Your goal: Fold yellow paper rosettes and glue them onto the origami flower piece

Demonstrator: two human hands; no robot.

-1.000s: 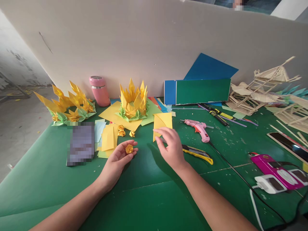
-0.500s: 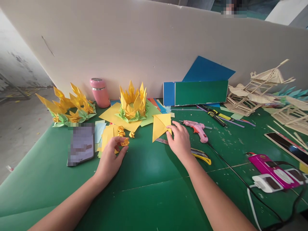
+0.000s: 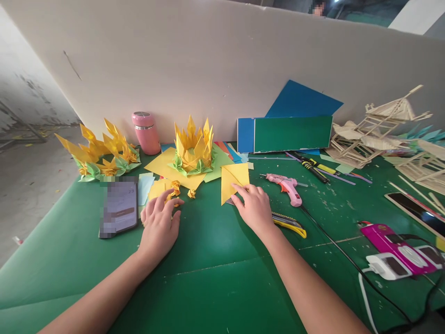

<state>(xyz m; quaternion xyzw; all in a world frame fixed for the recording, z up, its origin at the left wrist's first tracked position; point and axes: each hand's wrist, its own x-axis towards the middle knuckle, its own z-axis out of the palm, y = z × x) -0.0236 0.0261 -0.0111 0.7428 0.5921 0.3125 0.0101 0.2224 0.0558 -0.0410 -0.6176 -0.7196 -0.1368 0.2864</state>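
Left of centre frame, the left hand, grip slack, spreads by the orange paper roses, while the right hand (whether its grip pinches I cannot tell) touches the yellow sheet near mid-frame

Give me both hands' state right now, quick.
Left hand: open, fingers spread by the small yellow paper roses; contact unclear.
Right hand: fingertips at the folded yellow paper; whether it is gripping cannot be told.
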